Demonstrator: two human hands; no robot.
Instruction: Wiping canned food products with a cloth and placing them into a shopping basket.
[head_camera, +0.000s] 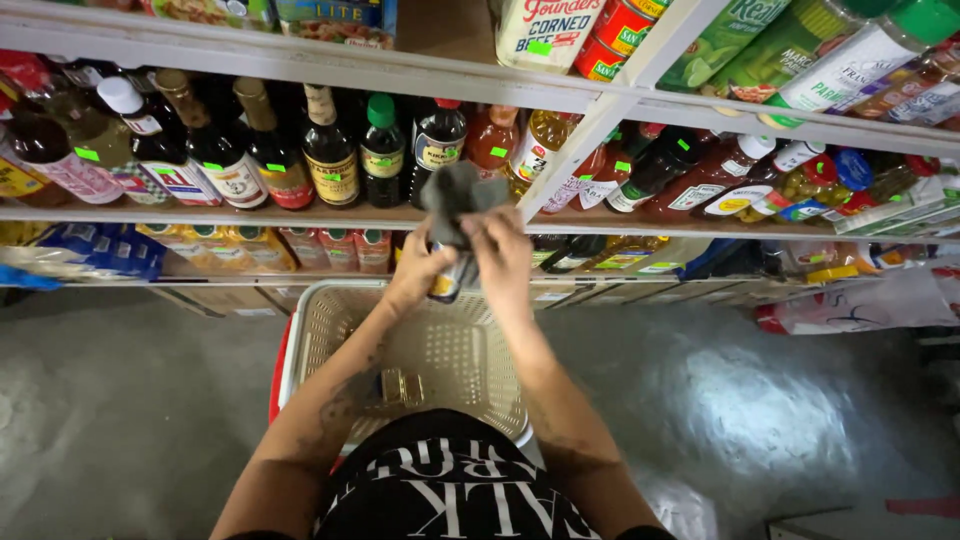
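Observation:
My left hand (418, 272) grips a dark bottle (450, 278) with a yellow label, held upright in front of the shelves. My right hand (500, 255) presses a grey cloth (455, 197) over the top of that bottle. Both hands are over a beige plastic basket (330, 320) with a perforated wall and a red edge. A small gold-coloured item (400, 388) lies on the basket's floor.
A white shelf (300, 212) holds a row of dark sauce bottles (330, 150) with green tags. Cans and jars (620, 30) stand on the shelf above. Packets (330, 248) fill the lower shelf. A white plastic bag (860, 305) lies on the grey concrete floor (130, 400) at right.

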